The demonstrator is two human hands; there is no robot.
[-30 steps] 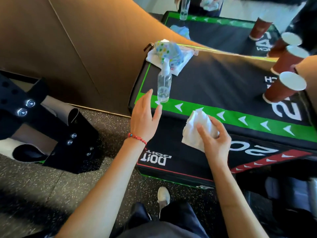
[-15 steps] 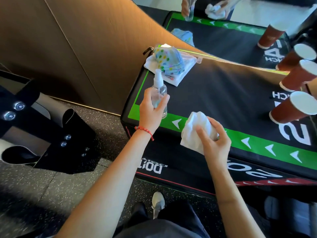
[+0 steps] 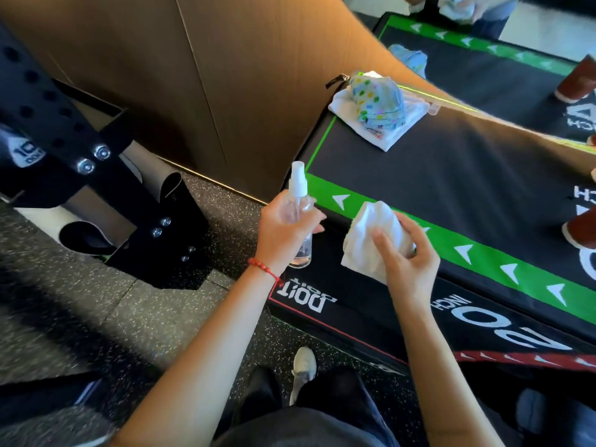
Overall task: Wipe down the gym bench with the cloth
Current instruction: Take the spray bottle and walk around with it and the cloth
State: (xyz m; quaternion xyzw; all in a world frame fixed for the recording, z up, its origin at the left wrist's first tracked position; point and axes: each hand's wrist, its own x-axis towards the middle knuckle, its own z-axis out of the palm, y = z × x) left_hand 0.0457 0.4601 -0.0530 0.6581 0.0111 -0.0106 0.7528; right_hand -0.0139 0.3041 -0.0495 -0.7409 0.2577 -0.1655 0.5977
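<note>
The gym bench (image 3: 451, 179) is a black padded box with a green arrow stripe along its near edge. My left hand (image 3: 283, 233) grips a clear spray bottle (image 3: 298, 201) with a white nozzle, lifted off the bench just beyond its near left corner. My right hand (image 3: 406, 253) holds a crumpled white cloth (image 3: 374, 240) above the green stripe, close to the bottle's right side.
A folded white cloth with a dotted fabric bundle (image 3: 377, 108) lies at the bench's far left corner. Brown paper cups (image 3: 580, 230) stand at the right edge. A brown wall panel (image 3: 193, 75) and black metal rack (image 3: 96, 175) stand left. Another person's hands (image 3: 458, 4) are at the top.
My left hand reached the spray bottle, closed around it and lifted it off the bench toward me. My right hand kept the cloth in about the same place.
</note>
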